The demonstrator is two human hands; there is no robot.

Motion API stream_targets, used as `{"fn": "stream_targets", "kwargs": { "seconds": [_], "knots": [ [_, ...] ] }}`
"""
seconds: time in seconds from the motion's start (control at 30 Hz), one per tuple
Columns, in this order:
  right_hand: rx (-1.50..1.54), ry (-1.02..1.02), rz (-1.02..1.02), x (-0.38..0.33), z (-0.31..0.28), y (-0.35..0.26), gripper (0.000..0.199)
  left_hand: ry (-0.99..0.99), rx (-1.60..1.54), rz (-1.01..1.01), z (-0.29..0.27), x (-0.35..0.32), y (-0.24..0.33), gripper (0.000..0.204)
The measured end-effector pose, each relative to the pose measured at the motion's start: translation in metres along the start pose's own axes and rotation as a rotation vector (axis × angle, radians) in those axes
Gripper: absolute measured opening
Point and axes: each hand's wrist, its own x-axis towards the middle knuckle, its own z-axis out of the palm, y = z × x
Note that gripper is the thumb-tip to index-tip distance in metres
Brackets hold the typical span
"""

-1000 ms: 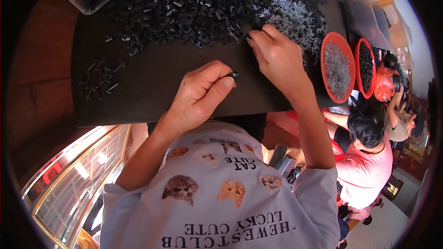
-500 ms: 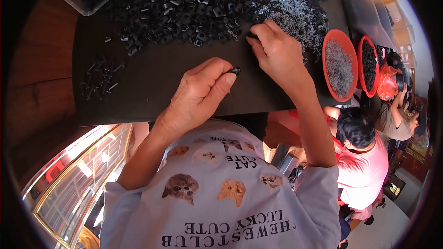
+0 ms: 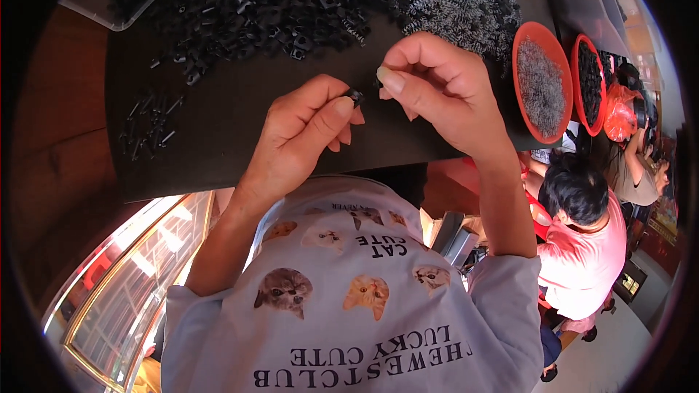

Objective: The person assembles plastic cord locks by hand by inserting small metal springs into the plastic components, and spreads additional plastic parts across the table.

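Over the dark table [image 3: 240,135], my left hand [image 3: 306,122] pinches a small black plastic part [image 3: 354,96] between thumb and forefinger. Close by on its right, my right hand [image 3: 444,91] has thumb and forefinger pressed together. A tiny dark bit shows at those fingertips, too small to name. Beyond both hands spreads a large heap of black plastic parts [image 3: 277,4]. A pile of small metal springs [image 3: 466,11] adjoins it on the right. Several thin black pins [image 3: 151,125] lie scattered at the left.
An orange basket [image 3: 535,31] of springs stands at the table's right, beside a red basket [image 3: 593,129] of black parts. A clear plastic bin [image 3: 120,22] sits at the far left. A person in a pink shirt [image 3: 582,269] works at the right, with others beyond.
My right hand has drawn back from the edge of the spring pile and turned, its thumb now facing my left hand. My left hand has shifted slightly left, still holding the black part.
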Motion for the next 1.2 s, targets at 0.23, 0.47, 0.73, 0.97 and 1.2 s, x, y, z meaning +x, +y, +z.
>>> {"fn": "stream_targets", "kwargs": {
  "seconds": [0.23, 0.47, 0.73, 0.97, 1.2],
  "knots": [
    [0.076, -0.092, 0.114, -0.002, -0.003, -0.004, 0.008, -0.016, -0.016, -0.002, -0.002, -0.002, 0.002, 0.021],
    [0.128, -0.177, 0.168, 0.002, -0.004, -0.008, 0.006, -0.052, 0.049, -0.022, -0.003, -0.003, 0.003, 0.022],
    [0.072, -0.229, 0.202, 0.006, -0.003, -0.008, 0.003, -0.104, 0.082, -0.016, -0.007, -0.001, -0.001, 0.023],
    [-0.001, -0.239, 0.169, 0.007, -0.003, -0.003, 0.005, -0.079, 0.115, -0.017, -0.005, 0.002, -0.001, 0.025],
    [-0.047, -0.272, 0.083, 0.012, -0.003, 0.001, 0.004, -0.039, 0.079, -0.058, -0.004, 0.003, 0.002, 0.021]
  ]
}}
